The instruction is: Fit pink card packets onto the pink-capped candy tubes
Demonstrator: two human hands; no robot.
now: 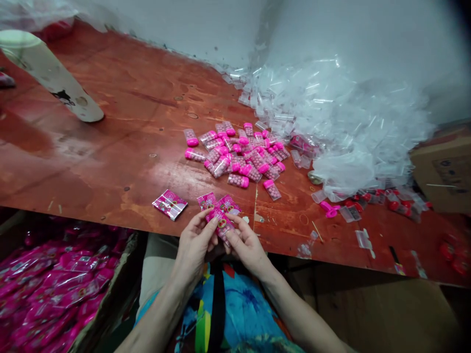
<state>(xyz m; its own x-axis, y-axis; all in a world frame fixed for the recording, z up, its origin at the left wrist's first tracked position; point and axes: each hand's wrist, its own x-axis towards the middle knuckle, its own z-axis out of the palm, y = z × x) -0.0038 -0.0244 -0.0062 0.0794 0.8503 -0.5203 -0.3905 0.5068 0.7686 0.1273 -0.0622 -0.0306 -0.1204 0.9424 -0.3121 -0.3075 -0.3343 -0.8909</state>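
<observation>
Together, fingers (209, 228) pinch a pink wrapper (222, 223), print unreadable

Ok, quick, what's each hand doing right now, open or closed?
Left hand: closed, holding one side of a pink printed packet.
Right hand: closed, holding the same packet's other side.

A pale tumbler (51, 76) with a dark print stands at left, a cardboard box (447, 169) at far right.

Glossy pink printed pkt (221, 223), tilted, held btwn L hand (196, 239) & R hand (249, 245).
</observation>
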